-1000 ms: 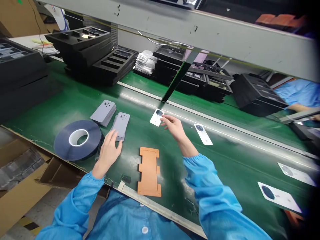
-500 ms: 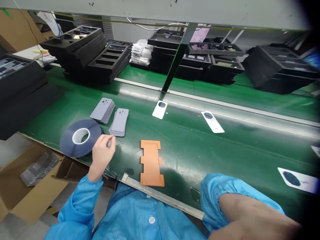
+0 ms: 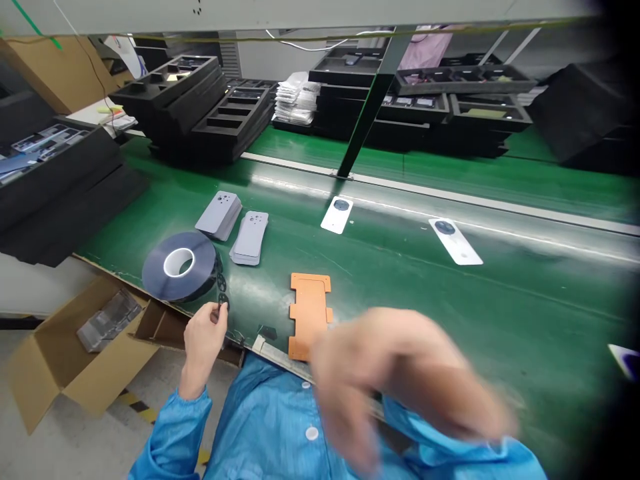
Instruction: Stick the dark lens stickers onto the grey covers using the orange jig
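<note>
My left hand (image 3: 204, 337) is closed in a pinch on the end of a clear strip with black round stickers (image 3: 222, 283). The strip hangs from a large dark roll (image 3: 203, 267) with a white core, lying at the left of the bench. My right hand (image 3: 385, 367), smeared by motion, hangs in front of my body. It covers the lower right corner of an orange plate with tabs (image 3: 309, 313); whether it holds anything does not show. Behind the roll lie a stack of grey phone-back sheets (image 3: 217, 215) and a smaller stack of grey sheets (image 3: 251, 233).
White phone back covers (image 3: 336, 220) with dark round camera areas lie spread along the green bench (image 3: 380, 273). Stacks of black trays (image 3: 230, 120) stand behind and at left. A metal post (image 3: 365, 113) rises mid-bench. An open carton (image 3: 55, 363) sits below left.
My left hand has moved down from beside the grey sheets and now pinches the sticker strip. My right hand has swung leftward, in front of the orange plate. The view has shifted slightly.
</note>
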`<state>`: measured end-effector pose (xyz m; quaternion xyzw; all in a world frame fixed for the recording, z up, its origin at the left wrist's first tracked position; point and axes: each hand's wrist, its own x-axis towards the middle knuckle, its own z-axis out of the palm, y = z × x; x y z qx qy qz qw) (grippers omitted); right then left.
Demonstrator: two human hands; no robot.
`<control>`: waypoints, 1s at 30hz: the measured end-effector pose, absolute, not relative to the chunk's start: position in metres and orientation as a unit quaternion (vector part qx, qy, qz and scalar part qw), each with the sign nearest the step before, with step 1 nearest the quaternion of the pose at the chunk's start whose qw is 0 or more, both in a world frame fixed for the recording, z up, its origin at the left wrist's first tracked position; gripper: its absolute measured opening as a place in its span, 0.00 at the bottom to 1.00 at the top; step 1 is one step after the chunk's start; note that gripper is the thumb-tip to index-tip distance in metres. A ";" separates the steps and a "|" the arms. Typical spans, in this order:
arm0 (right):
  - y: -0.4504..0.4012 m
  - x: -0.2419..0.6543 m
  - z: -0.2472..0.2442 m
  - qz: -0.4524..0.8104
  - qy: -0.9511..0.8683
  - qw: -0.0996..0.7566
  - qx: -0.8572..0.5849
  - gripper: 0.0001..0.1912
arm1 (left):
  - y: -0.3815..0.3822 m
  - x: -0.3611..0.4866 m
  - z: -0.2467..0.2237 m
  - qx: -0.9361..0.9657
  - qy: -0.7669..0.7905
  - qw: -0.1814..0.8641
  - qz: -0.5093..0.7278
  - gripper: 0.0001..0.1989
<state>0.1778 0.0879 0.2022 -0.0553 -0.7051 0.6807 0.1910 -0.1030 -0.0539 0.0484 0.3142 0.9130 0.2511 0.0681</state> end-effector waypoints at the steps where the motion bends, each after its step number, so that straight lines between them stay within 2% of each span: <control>1: 0.095 0.149 0.195 0.672 -0.716 0.179 -0.058 0.24 | -0.053 -0.099 0.049 0.321 0.903 0.082 0.274 0.16; 4: 0.102 0.083 0.153 0.593 -0.780 0.158 -0.125 0.15 | -0.051 -0.088 0.051 0.338 0.868 0.138 0.337 0.14; 9: 0.088 0.055 0.079 0.549 -0.806 0.110 -0.194 0.17 | -0.050 -0.077 0.046 0.318 0.752 0.306 0.490 0.21; 12: 0.087 0.055 0.062 0.539 -0.800 0.119 -0.235 0.18 | -0.046 -0.077 0.039 0.261 0.707 0.373 0.541 0.24; 15: 0.090 0.053 0.052 0.537 -0.803 0.114 -0.233 0.12 | -0.039 -0.078 0.032 0.239 0.704 0.390 0.544 0.27; 19: 0.093 0.047 0.039 0.559 -0.781 0.127 -0.248 0.11 | -0.030 -0.082 0.024 0.260 0.746 0.334 0.514 0.25; 22: 0.095 0.045 0.033 0.571 -0.765 0.134 -0.265 0.15 | -0.027 -0.083 0.021 0.324 0.785 0.230 0.474 0.20; 26: 0.096 0.045 0.032 0.615 -0.729 0.133 -0.271 0.20 | -0.027 -0.083 0.023 0.423 0.801 0.085 0.414 0.08; 30: 0.097 0.045 0.029 0.625 -0.718 0.136 -0.275 0.23 | -0.029 -0.090 0.026 0.426 0.799 0.031 0.424 0.07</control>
